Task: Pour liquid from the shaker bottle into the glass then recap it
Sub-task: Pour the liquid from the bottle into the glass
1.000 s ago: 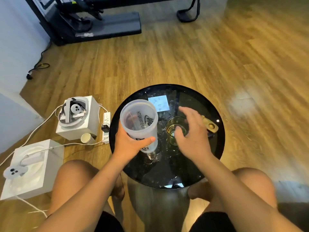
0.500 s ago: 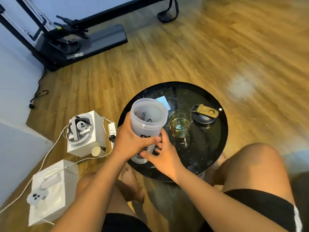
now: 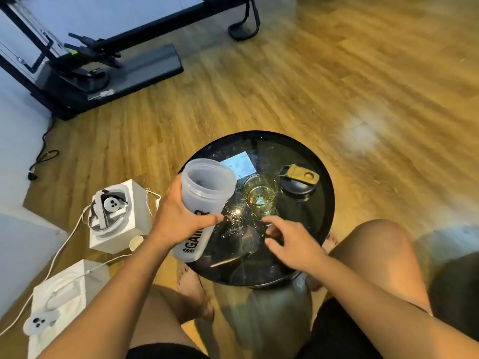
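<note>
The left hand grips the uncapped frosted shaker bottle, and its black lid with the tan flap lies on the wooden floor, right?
No. The head view shows the black lid with the tan flap on the round black glass table, not the floor. The rest holds.

place: room in a home | floor: wood planks [image 3: 298, 86] | by the wall: black exercise machine [image 3: 108, 71] | middle: low round black side table [image 3: 328, 193] with a drinking glass [image 3: 260, 196] | on the floor: two white boxes [image 3: 134, 200] holding white controllers [image 3: 112, 203], white cable [image 3: 59, 257] | person: seated, bare knee [image 3: 383, 244]
</note>
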{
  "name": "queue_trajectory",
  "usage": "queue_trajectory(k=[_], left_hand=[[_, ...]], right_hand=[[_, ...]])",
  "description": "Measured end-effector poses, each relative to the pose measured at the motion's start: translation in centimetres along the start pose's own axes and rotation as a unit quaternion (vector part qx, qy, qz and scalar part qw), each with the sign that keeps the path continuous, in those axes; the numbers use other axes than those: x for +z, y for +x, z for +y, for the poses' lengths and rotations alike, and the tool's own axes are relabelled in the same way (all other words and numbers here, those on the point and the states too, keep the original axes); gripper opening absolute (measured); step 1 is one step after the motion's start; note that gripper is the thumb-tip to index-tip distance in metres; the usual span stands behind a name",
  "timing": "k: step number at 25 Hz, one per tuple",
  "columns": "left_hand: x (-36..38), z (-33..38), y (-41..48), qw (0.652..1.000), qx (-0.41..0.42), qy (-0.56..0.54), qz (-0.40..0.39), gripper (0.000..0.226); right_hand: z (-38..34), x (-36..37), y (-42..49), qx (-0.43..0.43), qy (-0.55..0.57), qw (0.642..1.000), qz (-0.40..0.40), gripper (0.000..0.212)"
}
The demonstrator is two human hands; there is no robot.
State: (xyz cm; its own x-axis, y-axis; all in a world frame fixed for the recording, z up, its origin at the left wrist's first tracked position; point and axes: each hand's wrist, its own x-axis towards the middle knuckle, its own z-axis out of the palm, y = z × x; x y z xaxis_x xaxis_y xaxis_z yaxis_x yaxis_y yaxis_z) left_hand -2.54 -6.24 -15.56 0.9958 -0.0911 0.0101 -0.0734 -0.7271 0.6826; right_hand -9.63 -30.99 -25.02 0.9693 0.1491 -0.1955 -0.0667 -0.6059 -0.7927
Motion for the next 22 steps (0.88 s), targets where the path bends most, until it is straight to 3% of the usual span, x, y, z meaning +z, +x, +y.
queue_trajectory(k=[4,9,14,22], left_hand=[[0.4,-0.1,0.1,1.0,-0.006,-0.024,-0.005,0.109],[1.0,0.8,0.5,0.999,-0.019,0.016,-0.038,0.104],[1.3,1.1,0.6,0.995,-0.009,0.073,-0.065,0.106],[1.0,2.1,1.1,0.986,0.017,0.149,-0.076,0.105]], right_hand=[[2.8,-3.3,1.1,-0.026,-0.128,0.991,0.021,0.037],[4.3,-3.5,1.4,0.05,0.076,0.982,0.164,0.024],[3.7,-2.4,1.7,0.051,0.132,0.982,0.124,0.017],[4.1,-2.3,1.8,0.047,0.122,0.981,0.145,0.017]])
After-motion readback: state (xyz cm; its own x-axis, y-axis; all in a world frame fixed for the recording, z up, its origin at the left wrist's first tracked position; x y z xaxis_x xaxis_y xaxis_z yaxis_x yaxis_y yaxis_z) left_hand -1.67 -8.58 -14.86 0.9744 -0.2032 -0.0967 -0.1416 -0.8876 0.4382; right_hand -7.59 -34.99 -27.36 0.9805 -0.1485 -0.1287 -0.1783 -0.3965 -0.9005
